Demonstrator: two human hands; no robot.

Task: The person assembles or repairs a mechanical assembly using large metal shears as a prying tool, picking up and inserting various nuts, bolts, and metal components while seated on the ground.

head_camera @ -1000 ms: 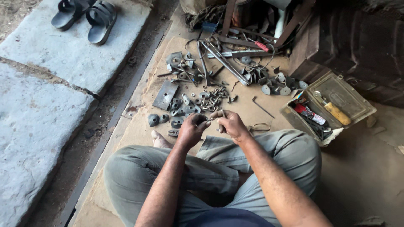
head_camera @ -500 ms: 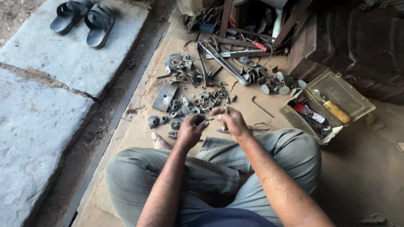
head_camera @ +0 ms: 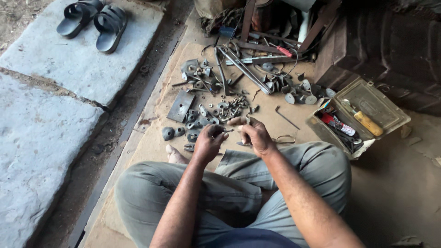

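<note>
Two hands meet over scattered metal parts on a cardboard sheet.

Head view: the left hand (head_camera: 209, 141) has its fingers curled narrow around a small metal piece (head_camera: 228, 131), which pokes out toward the right hand (head_camera: 253, 134); that hand's fingers are pinched close just beside the piece, though whether they grip it cannot be told. Both hands hover above the person's crossed legs in grey trousers (head_camera: 151, 188). Just beyond the fingers lies a heap of nuts and washers (head_camera: 225, 109), with a flat metal plate (head_camera: 180, 105) to its left. An open toolbox (head_camera: 363, 115) sits to the right, well apart, and a pair of sandals (head_camera: 94, 19) rests on the stone slab (head_camera: 55, 82).
</note>
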